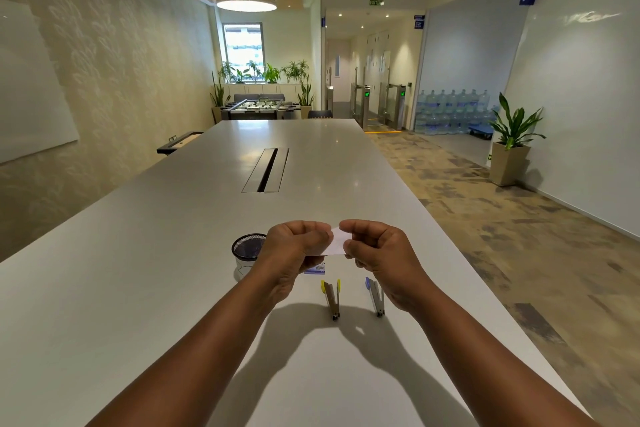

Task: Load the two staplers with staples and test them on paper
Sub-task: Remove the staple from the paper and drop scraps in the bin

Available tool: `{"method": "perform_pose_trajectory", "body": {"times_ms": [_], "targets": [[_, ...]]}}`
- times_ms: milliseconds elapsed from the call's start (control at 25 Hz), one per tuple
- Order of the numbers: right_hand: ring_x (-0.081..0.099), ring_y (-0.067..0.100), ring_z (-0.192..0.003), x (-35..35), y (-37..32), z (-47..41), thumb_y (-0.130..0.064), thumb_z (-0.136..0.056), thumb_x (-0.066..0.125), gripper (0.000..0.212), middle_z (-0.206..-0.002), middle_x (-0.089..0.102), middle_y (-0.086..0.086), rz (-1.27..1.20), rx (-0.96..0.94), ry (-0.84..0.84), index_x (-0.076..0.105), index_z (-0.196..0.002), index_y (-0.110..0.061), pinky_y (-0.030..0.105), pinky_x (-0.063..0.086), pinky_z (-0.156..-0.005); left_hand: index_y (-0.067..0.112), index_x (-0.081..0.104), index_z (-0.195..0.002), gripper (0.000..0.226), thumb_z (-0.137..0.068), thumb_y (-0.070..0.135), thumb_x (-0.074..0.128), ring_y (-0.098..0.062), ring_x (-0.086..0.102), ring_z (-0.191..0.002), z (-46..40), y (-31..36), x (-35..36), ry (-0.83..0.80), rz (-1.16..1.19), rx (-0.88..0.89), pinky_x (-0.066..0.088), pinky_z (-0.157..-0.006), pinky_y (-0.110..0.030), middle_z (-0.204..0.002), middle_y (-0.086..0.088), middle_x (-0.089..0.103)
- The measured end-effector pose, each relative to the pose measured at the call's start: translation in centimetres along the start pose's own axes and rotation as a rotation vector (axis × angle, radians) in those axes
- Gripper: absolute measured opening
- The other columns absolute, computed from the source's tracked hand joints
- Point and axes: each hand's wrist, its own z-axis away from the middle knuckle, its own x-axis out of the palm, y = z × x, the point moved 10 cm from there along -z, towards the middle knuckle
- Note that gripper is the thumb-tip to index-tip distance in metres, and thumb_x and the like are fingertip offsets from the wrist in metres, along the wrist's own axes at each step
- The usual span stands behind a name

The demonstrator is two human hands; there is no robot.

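Both hands hold a small white piece of paper [336, 242] in the air above the table. My left hand [297, 246] pinches its left side and my right hand [375, 250] pinches its right side. Below the hands, two small staplers lie on the white table [173, 253]: one with yellow ends [331, 298] on the left, one with a blue end [375, 296] on the right, partly behind my right wrist. A small blue and white staple box [316, 269] peeks out under my left hand.
A black mesh cup [246, 251] stands just left of my left hand. A long cable slot [266, 170] runs down the table's middle. The table's right edge drops to a carpeted floor; a potted plant [512, 146] stands by the right wall.
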Motion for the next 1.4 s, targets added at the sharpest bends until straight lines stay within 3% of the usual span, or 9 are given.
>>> {"method": "perform_pose_trajectory", "body": {"times_ms": [120, 320, 440, 760, 880, 1000, 1160, 1240, 1400], "targets": [[0.064, 0.012, -0.068, 0.3, 0.4, 0.0, 0.004, -0.09, 0.066, 0.032, -0.076, 0.073, -0.007, 0.01, 0.012, -0.014, 0.073, -0.114, -0.017, 0.027, 0.049, -0.063, 0.012, 0.074, -0.1, 0.013, -0.087, 0.011, 0.076, -0.026, 0.07, -0.088, 0.1, -0.3, -0.3, -0.003, 0.009, 0.006, 0.06, -0.074, -0.032, -0.097, -0.012, 0.077], [0.073, 0.023, -0.081, -0.3, 1.7, -0.1, -0.001, -0.087, 0.073, 0.042, -0.094, 0.078, 0.006, -0.064, 0.105, 0.044, 0.062, -0.121, -0.024, 0.033, 0.057, -0.074, 0.018, 0.075, -0.103, 0.036, -0.08, -0.009, 0.077, -0.027, 0.073, -0.091, 1.2, -0.3, -0.2, -0.079, -0.063, 0.095, 0.06, -0.073, -0.03, -0.115, -0.007, 0.073], [0.074, 0.026, -0.083, -0.2, 3.3, -0.3, -0.001, -0.084, 0.077, 0.038, -0.092, 0.076, 0.016, -0.054, 0.174, 0.056, 0.064, -0.118, -0.012, 0.032, 0.059, -0.073, 0.015, 0.076, -0.097, 0.034, -0.08, -0.015, 0.074, -0.03, 0.075, -0.091, 1.7, -0.8, -1.0, -0.069, -0.084, 0.095, 0.062, -0.073, -0.032, -0.116, -0.008, 0.071], [0.072, 0.024, -0.078, 2.8, 4.4, -1.9, 0.009, -0.084, 0.068, 0.024, -0.089, 0.076, 0.019, 0.184, 0.123, -0.126, 0.074, -0.101, -0.007, 0.033, 0.06, -0.074, 0.008, 0.071, -0.098, 0.031, -0.086, -0.019, 0.061, -0.026, 0.078, -0.089, 2.1, -3.5, -5.5, -0.018, -0.16, 0.053, 0.062, -0.085, -0.039, -0.119, -0.008, 0.068], [0.07, 0.019, -0.073, 3.4, 4.8, -3.2, 0.004, -0.085, 0.068, 0.022, -0.081, 0.076, 0.003, 0.338, 0.074, -0.058, 0.075, -0.094, -0.015, 0.033, 0.058, -0.07, 0.016, 0.069, -0.093, 0.026, -0.087, -0.008, 0.063, -0.006, 0.073, -0.07, 1.9, -5.2, -9.3, 0.152, -0.405, 0.088, 0.058, -0.069, -0.019, -0.103, -0.01, 0.072], [0.072, 0.015, -0.08, 4.4, 4.4, -4.5, -0.002, -0.087, 0.067, 0.022, -0.085, 0.077, -0.005, 0.492, 0.017, -0.003, 0.076, -0.089, -0.023, 0.034, 0.059, -0.071, 0.025, 0.068, -0.087, 0.032, -0.088, -0.003, 0.052, -0.001, 0.066, -0.072, 1.3, -7.4, -12.2, 0.215, -0.752, 0.109, 0.046, -0.06, -0.007, -0.103, 0.0, 0.07], [0.067, 0.016, -0.072, 7.2, 3.2, -6.8, -0.001, -0.088, 0.064, 0.026, -0.082, 0.075, -0.004, 0.539, -0.082, -0.004, 0.077, -0.087, -0.023, 0.032, 0.054, -0.065, 0.021, 0.076, -0.092, 0.027, -0.087, 0.011, 0.051, -0.015, 0.065, -0.095, -0.4, -10.3, -15.9, 0.235, -1.116, 0.038, 0.051, -0.08, -0.028, -0.104, 0.008, 0.069], [0.065, 0.016, -0.069, 9.2, 2.5, -7.9, 0.001, -0.088, 0.061, 0.028, -0.079, 0.073, -0.005, 0.61, -0.166, -0.028, 0.079, -0.092, -0.02, 0.031, 0.053, -0.065, 0.013, 0.065, -0.073, 0.022, -0.081, 0.01, 0.045, -0.021, 0.064, -0.081, -1.2, -11.1, -17.5, 0.25, -1.245, 0.049, 0.054, -0.069, -0.035, -0.085, 0.005, 0.067], [0.064, 0.019, -0.079, 13.8, 2.8, -9.9, 0.004, -0.085, 0.057, 0.029, -0.085, 0.072, -0.002, 0.778, -0.314, -0.138, 0.078, -0.089, -0.016, 0.034, 0.056, -0.072, 0.006, 0.037, -0.064, 0.01, -0.073, 0.005, 0.042, -0.019, 0.043, -0.058, -2.0, -11.0, -18.5, 0.294, -1.331, 0.152, 0.026, -0.049, -0.032, -0.061, -0.002, 0.043]]}}
